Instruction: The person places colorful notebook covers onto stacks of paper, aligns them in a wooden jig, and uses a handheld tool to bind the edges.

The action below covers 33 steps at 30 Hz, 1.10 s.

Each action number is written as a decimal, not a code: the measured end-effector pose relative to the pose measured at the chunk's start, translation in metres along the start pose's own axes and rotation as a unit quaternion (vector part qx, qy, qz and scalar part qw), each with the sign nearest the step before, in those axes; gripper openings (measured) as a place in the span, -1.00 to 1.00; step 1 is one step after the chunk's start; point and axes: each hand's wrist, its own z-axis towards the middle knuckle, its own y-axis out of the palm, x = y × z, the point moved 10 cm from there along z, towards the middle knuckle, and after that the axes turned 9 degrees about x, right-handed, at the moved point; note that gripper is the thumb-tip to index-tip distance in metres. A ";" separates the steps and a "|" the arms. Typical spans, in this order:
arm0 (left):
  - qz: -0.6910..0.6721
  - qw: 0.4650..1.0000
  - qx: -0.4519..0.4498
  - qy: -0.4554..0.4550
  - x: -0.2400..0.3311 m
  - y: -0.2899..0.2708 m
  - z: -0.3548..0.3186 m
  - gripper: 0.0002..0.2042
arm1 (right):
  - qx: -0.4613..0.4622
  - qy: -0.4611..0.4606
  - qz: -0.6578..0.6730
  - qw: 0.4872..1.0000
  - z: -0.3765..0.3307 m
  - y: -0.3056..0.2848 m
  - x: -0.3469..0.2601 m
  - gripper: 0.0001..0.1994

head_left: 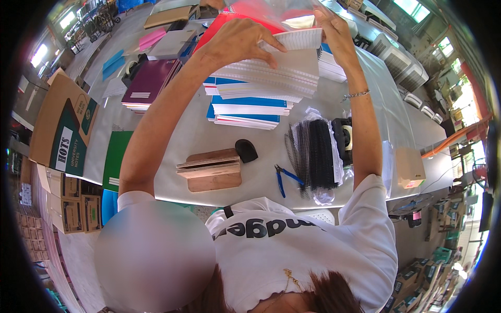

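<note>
Above a stack of punched sheets at the far side of the table, my left hand bends its fingers around the near edge of some lifted ruled sheets. My right hand, a chain bracelet on its wrist, pinches the same sheets at their right end. Behind them lie red covers and clear plastic sheets. Blue-covered notebooks are stacked below the punched sheets. Nearer me are a slotted wooden block, a black rounded piece and blue-handled pliers.
Black wire binding coils lie at right beside a black tape dispenser. Maroon notebooks, a green notebook and a large carton stand at left. A small tan box sits near the right edge.
</note>
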 end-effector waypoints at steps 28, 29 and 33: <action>0.128 0.983 0.132 0.000 0.100 0.023 0.015 -0.43 | -0.151 0.126 0.156 0.968 -0.021 0.024 0.023 -0.41; 0.153 0.980 0.129 -0.010 0.101 0.028 0.023 -0.39 | -0.140 0.128 0.153 0.970 -0.017 0.022 0.025 -0.40; 0.242 0.965 0.022 -0.102 0.084 0.055 0.042 -0.38 | -0.136 0.127 0.126 0.974 -0.008 0.025 0.020 -0.47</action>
